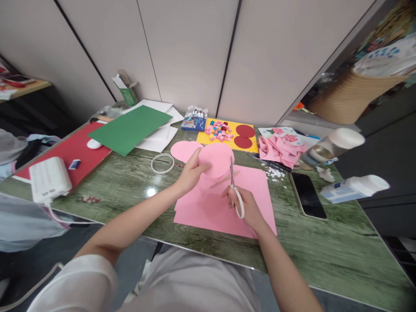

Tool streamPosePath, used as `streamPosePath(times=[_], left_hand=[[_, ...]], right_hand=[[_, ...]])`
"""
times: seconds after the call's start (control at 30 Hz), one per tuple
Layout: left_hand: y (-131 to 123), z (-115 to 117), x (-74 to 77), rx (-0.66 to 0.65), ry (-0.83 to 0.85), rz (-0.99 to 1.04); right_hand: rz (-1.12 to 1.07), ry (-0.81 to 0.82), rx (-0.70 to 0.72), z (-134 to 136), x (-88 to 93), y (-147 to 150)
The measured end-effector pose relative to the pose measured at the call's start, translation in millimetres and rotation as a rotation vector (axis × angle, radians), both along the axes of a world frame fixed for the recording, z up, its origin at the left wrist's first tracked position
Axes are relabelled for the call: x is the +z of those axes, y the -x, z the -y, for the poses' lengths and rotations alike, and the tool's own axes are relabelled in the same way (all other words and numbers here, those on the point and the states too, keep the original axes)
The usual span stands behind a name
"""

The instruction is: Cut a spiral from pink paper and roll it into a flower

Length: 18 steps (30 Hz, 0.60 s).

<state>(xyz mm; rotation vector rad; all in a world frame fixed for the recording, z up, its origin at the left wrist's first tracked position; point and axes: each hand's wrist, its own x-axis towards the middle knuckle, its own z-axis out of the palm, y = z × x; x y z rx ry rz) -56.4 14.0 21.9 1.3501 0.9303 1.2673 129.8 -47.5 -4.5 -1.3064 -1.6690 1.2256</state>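
Note:
My left hand (191,173) pinches a rounded pink paper piece (217,159) by its left edge, holding it above the table. In my right hand (244,203) is a pair of scissors (239,203) with white handles, its blades pointing away from me at the piece's right edge. A narrow strip of paper (224,179) hangs just below the piece. Under both hands lie pink paper sheets (224,212). Another rounded pink cutout (183,150) rests on the table behind my left hand.
A white ring (162,164) lies left of the pink sheets. Green paper (133,128), red paper (86,151) and a power bank (50,178) are further left. Behind sits yellow paper (203,138) with red circles (245,131). Pink scraps (281,148), a phone (308,195) and bottles (334,147) stand right.

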Motion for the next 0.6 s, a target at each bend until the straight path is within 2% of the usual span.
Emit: streamPosePath(times=[0.6], left_hand=[[1.0, -2.6, 1.0, 0.044, -0.026, 0.036]], right_hand=[[0.01, 0.009, 0.005, -0.2, -1.9, -1.2]])
